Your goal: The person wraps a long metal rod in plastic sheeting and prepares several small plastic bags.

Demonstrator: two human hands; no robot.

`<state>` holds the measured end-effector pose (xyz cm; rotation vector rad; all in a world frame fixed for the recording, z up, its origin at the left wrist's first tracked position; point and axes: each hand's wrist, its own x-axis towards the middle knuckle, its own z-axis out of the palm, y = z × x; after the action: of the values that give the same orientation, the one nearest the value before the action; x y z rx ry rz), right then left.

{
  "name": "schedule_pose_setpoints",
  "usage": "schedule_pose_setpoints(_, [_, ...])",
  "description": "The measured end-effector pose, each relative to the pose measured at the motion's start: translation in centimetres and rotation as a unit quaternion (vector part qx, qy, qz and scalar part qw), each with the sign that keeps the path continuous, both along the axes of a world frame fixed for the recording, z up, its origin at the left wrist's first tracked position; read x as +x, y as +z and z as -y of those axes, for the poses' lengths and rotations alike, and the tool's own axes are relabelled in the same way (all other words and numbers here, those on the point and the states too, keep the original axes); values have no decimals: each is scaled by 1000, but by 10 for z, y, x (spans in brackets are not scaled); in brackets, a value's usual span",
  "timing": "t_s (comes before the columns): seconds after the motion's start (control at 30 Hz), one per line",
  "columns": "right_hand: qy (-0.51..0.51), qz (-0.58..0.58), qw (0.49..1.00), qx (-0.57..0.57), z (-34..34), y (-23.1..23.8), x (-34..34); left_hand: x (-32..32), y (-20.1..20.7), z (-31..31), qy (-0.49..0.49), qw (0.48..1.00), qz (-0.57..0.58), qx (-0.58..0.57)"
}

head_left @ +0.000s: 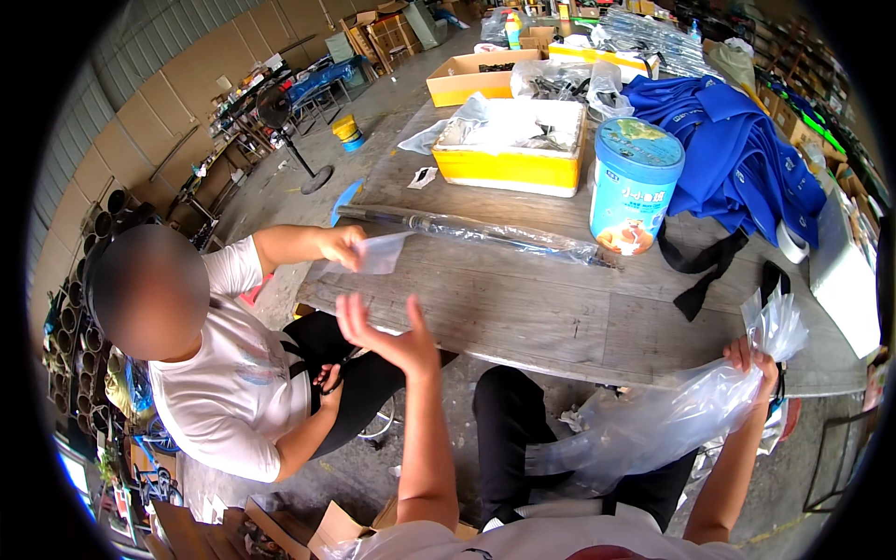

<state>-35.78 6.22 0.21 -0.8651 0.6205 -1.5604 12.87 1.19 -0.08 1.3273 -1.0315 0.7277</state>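
My right hand [752, 362] is closed round the gathered neck of a bunch of clear plastic bags [653, 420], which hangs over my lap at the table's near edge. My left hand [387, 336] is raised off the table's left end with fingers spread and nothing in it. Just beyond it, a co-worker's hand [343, 246] holds a small clear plastic bag [381, 253] over the table. A long thin item in clear plastic wrap [476, 233] lies across the table behind that bag.
On the grey wooden table [523, 308] stand a blue lidded bucket [635, 187] and a yellow-sided white foam box [509, 168]. Blue cloth bags [728, 140] with black straps are piled at right. A co-worker [233, 364] sits at left. A fan [289, 135] stands farther back.
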Motion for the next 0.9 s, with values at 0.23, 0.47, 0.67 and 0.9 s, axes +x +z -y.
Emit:
schedule_pose_setpoints(0.23, [19, -6, 1000, 11, 2, 0, -1, 62, 45, 17, 10, 956, 194, 219])
schedule_pose_setpoints(0.47, [29, -24, 999, -14, 2, -5, -2, 67, 50, 58, -117, 890, 303, 319])
schedule_pose_setpoints(0.67, [43, -25, 999, -2, 3, -11, -12, 11, 42, 39, -198, 885, 281, 314])
schedule_pose_setpoints(0.9, [9, 3, 1000, -16, 1, -8, -3, -81, 31, 31, -253, 869, 269, 329])
